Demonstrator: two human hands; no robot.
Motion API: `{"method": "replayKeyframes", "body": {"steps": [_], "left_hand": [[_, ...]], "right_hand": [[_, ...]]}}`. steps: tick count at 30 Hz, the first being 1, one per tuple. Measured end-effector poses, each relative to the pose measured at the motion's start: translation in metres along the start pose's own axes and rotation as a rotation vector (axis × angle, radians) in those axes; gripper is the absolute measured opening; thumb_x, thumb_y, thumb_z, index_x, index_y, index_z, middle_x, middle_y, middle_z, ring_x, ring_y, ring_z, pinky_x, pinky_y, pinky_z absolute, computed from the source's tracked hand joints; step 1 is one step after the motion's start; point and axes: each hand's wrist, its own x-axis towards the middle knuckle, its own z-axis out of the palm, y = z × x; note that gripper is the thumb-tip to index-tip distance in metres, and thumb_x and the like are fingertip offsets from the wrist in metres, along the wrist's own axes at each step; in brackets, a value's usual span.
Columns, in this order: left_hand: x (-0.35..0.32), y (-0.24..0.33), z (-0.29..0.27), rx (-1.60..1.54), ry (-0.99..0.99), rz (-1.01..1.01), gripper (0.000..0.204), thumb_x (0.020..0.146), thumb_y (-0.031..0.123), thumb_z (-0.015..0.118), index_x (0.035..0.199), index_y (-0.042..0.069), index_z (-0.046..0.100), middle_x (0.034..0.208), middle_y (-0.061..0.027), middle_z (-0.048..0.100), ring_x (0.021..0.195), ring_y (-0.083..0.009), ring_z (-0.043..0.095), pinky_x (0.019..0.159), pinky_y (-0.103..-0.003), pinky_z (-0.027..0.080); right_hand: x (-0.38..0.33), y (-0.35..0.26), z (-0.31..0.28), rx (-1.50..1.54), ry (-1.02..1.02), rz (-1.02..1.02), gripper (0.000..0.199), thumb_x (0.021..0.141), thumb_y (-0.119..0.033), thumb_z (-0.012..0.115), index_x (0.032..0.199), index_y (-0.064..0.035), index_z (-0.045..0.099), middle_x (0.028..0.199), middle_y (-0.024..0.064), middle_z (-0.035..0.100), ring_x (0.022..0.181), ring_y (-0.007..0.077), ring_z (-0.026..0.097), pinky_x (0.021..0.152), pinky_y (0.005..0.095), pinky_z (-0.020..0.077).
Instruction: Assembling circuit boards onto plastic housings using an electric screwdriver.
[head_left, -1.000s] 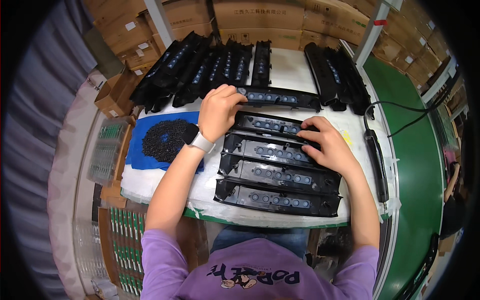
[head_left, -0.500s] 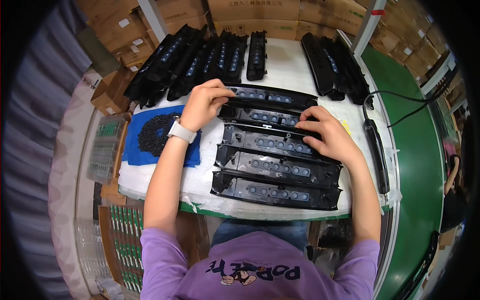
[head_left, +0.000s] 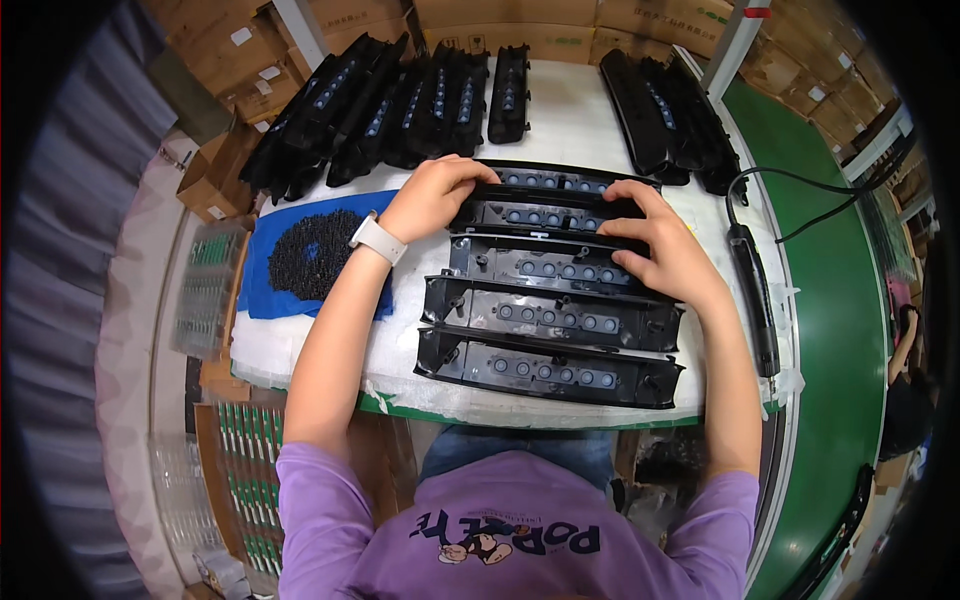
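Several long black plastic housings, each with a row of round bluish buttons, lie stacked front to back across the table before me. My left hand (head_left: 437,197), with a white watch on its wrist, is closed around the left end of the farthest housing (head_left: 555,182); its fingertips are partly hidden. At the right end, my right hand (head_left: 655,240) has its curled fingers and thumb on the second housing (head_left: 500,214) and the edges beside it. Nearer me are the third housing (head_left: 500,262), the fourth (head_left: 475,308) and the nearest one (head_left: 480,363).
Left of the housings, a blue cloth (head_left: 262,300) bears a heap of small black parts (head_left: 300,265). A corded electric screwdriver (head_left: 752,290) lies along the right edge. More black housings (head_left: 430,105) stand at the back left, others (head_left: 650,120) at the back right. Cartons (head_left: 510,40) line the back.
The three farther housings have shifted right relative to the two nearest, with both hands on them. My right fingers have spread more and reach farther up the row. The view has shifted slightly.
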Motion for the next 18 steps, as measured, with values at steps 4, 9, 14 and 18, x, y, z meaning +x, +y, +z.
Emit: {"method": "replayKeyframes", "body": {"steps": [4, 9, 14, 18], "left_hand": [[-0.004, 0.005, 0.001, -0.024, 0.043, 0.024, 0.024, 0.079, -0.002, 0.052, 0.097, 0.005, 0.066, 0.087, -0.0133, 0.064, 0.086, -0.0287, 0.057, 0.080, -0.036, 0.045], [-0.006, 0.006, 0.005, 0.014, 0.095, 0.050, 0.025, 0.077, -0.003, 0.052, 0.095, 0.005, 0.066, 0.090, -0.0109, 0.065, 0.086, -0.0283, 0.057, 0.081, -0.037, 0.045], [-0.016, -0.009, 0.005, 0.036, 0.156, 0.073, 0.031, 0.070, -0.002, 0.052, 0.096, 0.007, 0.067, 0.092, -0.0093, 0.064, 0.092, -0.0294, 0.056, 0.084, -0.038, 0.045], [-0.065, 0.023, -0.031, 0.359, 0.453, 0.249, 0.032, 0.067, -0.005, 0.054, 0.097, 0.003, 0.063, 0.095, -0.0086, 0.062, 0.092, -0.0278, 0.056, 0.082, -0.036, 0.046]], "right_hand": [[-0.001, -0.001, -0.004, -0.022, -0.071, 0.060, 0.030, 0.064, -0.001, 0.067, 0.094, -0.0042, 0.068, 0.121, 0.0103, 0.050, 0.113, 0.0300, 0.049, 0.098, 0.0365, 0.0388], [0.002, -0.005, -0.006, -0.014, -0.088, 0.081, 0.031, 0.064, -0.001, 0.066, 0.095, -0.0041, 0.066, 0.120, 0.0114, 0.051, 0.114, 0.0303, 0.049, 0.097, 0.0369, 0.0396], [0.011, -0.008, 0.000, -0.038, -0.114, -0.008, 0.034, 0.064, -0.001, 0.065, 0.098, -0.0030, 0.063, 0.121, 0.0139, 0.049, 0.114, 0.0335, 0.049, 0.098, 0.0372, 0.0378], [0.013, -0.014, 0.008, -0.069, -0.161, -0.008, 0.036, 0.073, -0.006, 0.063, 0.109, -0.0033, 0.060, 0.128, 0.0157, 0.047, 0.120, 0.0323, 0.045, 0.101, 0.0358, 0.0328]]}}
